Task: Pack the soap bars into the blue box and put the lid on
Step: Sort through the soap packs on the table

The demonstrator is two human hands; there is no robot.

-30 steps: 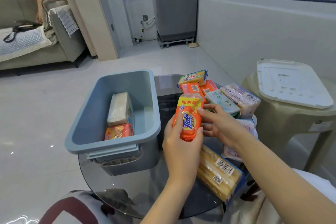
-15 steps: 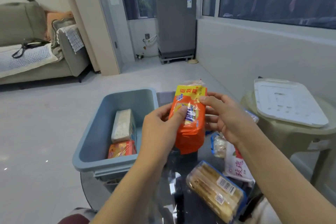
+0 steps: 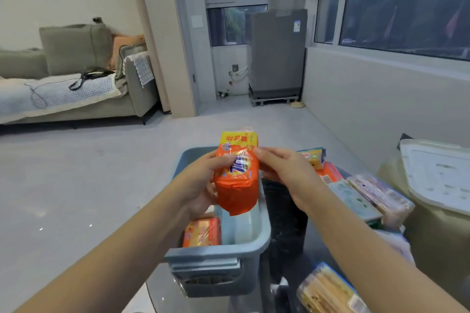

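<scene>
My left hand (image 3: pixel 201 185) and right hand (image 3: pixel 287 175) grip the glossy orange plastic-wrapped soap pack (image 3: pixel 237 175). Its long axis stands upright, yellow end up, above the blue plastic box (image 3: pixel 263 234)

Both hands, left hand (image 3: pixel 201 187) and right hand (image 3: pixel 287 178), hold an orange soap pack (image 3: pixel 237 175) above the blue box (image 3: pixel 218 259).

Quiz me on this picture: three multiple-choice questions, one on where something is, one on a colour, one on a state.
1. Where is the white lid?
A. on the box
B. on the stool at right
C. on the sofa

2. What colour is the pack both hands hold?
A. orange
B. green
C. purple

3. The blue box is
A. closed
B. upside down
C. open, with soap inside

Answers: 1 B, the lid lies on the beige stool. 2 A, the left hand and right hand grip an orange wrapper. 3 C, a soap bar shows inside.
</scene>
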